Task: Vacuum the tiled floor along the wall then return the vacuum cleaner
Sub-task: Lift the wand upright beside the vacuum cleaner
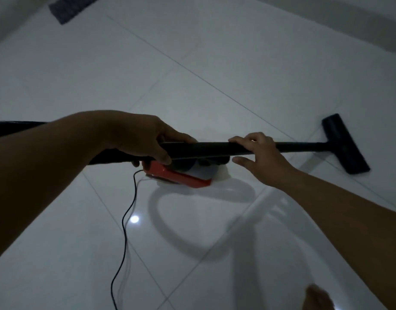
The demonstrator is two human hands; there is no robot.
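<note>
A dark patterned mat (pixel 68 8) lies at the far left against the wall; 1 bare foot (pixel 316 297) shows bottom right.

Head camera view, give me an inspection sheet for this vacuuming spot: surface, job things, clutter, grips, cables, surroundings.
Surface: glossy white tiled floor, grout lines visible, one bright light reflection.
Job's things: black vacuum wand held roughly level; floor head low at the floor on the right; red vacuum body on the floor beneath the wand.
Clutter: nothing seen.
Grips: left hand closed around the wand's near end; right hand open, fingers resting on the wand.
Cables: black cord trails from the body toward the viewer.
Surroundings: wall base top right; dark mat top left; bare foot.
</note>
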